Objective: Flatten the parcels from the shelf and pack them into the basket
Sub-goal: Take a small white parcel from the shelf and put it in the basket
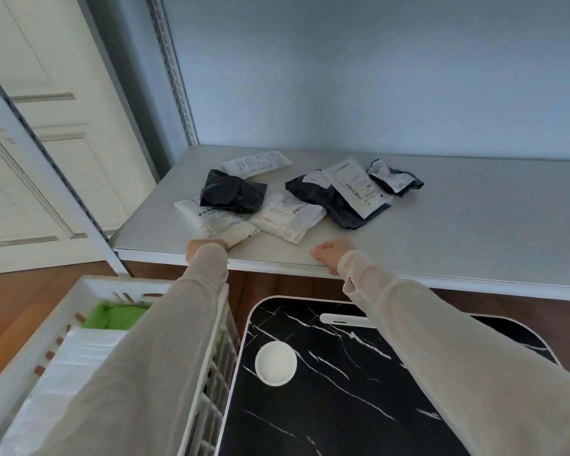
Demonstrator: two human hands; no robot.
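Reaching the left hand [205, 251] to the white parcel's [219, 222] near corner at the shelf's [474, 225] front edge, likely to pull it off (cannot tell if fingers clamp it), with the right hand [333, 255] braced there, fingers loosely curled, empty.

I read soft, cool, even daylight across the shelf [441, 225] — no glare, only a faint shadow under its front lip. Left of it, uprights [175, 77] bow from wide-angle distortion; below it, sleeves [165, 357] blur slightly.
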